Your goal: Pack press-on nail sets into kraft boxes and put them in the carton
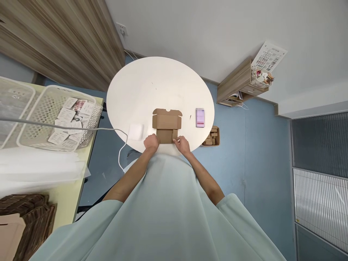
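Observation:
A small brown cardboard box (pixel 166 121) lies on the round white table (pixel 146 83) in front of me, its lid raised and folded back away from me. My left hand (pixel 151 143) is closed at the box's near left corner, the fingertips mostly hidden. At the near right corner, my right hand (pixel 182 144) pinches the side flap between thumb and fingers. A white padded sheet or pouch (pixel 135 132) rests left of the box. To the right lies a purple-pink packet (pixel 200 117), its print blurred.
Left, a side table holds a white basket (pixel 58 117) of small cards, white wrapping sheets (pixel 40 168) and stacked flat cardboard (pixel 29 221). A grey cable (pixel 108 129) crosses toward the white table. On the floor at right stands a carton (pixel 212 136) of small boxes.

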`<state>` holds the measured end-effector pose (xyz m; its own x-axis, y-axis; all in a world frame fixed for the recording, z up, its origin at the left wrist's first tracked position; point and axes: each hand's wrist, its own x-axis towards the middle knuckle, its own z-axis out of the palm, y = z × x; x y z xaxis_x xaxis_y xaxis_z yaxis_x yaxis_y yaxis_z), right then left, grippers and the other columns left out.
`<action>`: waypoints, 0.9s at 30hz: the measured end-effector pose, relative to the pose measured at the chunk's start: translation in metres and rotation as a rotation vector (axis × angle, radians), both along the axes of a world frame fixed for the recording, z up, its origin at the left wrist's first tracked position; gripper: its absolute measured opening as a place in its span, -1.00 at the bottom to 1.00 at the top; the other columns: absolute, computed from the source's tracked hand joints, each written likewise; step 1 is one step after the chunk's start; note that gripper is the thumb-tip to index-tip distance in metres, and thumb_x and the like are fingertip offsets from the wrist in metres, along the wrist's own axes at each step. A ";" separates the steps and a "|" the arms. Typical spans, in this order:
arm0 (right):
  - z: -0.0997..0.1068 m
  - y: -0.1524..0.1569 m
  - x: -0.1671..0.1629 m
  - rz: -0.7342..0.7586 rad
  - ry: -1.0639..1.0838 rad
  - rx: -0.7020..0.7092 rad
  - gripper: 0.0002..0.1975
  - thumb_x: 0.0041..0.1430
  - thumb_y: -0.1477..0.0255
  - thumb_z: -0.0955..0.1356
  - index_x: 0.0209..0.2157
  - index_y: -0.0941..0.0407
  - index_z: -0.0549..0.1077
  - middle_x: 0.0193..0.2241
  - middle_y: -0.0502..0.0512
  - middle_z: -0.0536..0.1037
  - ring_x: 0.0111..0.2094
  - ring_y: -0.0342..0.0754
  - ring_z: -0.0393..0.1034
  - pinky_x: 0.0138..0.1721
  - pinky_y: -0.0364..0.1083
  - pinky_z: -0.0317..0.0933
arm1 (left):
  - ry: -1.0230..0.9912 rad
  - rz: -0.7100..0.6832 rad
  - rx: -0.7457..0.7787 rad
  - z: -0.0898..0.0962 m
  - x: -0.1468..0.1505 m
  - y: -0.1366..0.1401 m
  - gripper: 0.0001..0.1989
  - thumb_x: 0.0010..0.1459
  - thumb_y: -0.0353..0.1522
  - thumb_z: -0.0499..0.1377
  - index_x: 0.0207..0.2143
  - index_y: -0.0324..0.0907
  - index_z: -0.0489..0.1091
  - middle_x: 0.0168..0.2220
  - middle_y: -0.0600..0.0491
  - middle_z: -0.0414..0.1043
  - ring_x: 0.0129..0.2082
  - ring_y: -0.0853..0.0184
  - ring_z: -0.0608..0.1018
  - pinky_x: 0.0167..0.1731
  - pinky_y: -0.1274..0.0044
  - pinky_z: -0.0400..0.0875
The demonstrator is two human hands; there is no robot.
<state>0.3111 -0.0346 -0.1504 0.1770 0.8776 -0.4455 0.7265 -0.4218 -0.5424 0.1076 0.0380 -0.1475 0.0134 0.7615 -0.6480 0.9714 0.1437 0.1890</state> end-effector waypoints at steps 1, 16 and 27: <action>0.000 0.002 -0.001 0.008 -0.017 0.007 -0.74 0.54 0.20 0.32 -0.21 0.05 0.47 -0.05 0.13 0.63 -0.18 -0.04 0.58 -0.09 -0.10 0.35 | -0.002 -0.001 0.001 0.000 0.000 0.000 -0.75 0.36 -0.41 0.10 -0.04 -0.27 0.53 -0.03 -0.31 0.62 -0.07 -0.02 0.67 -0.22 0.36 0.49; -0.001 0.036 -0.011 0.045 -0.367 -0.223 -0.86 0.44 0.47 0.32 -0.23 0.10 0.52 -0.22 0.21 0.66 -0.20 0.06 0.55 -0.27 -0.10 0.22 | -0.060 0.020 0.019 -0.006 -0.001 -0.002 -0.76 0.34 -0.45 0.09 -0.07 -0.25 0.53 -0.07 -0.32 0.62 -0.05 -0.07 0.67 -0.20 0.33 0.48; 0.006 0.024 -0.003 -0.079 -0.349 -0.219 -0.69 0.50 0.14 0.34 -0.23 0.05 0.53 -0.20 0.15 0.70 -0.12 0.09 0.59 -0.20 -0.07 0.28 | -0.252 0.368 0.031 -0.006 -0.030 -0.010 -0.71 0.36 -0.08 0.24 -0.05 -0.08 0.50 -0.03 -0.13 0.68 0.07 -0.06 0.65 0.01 0.25 0.52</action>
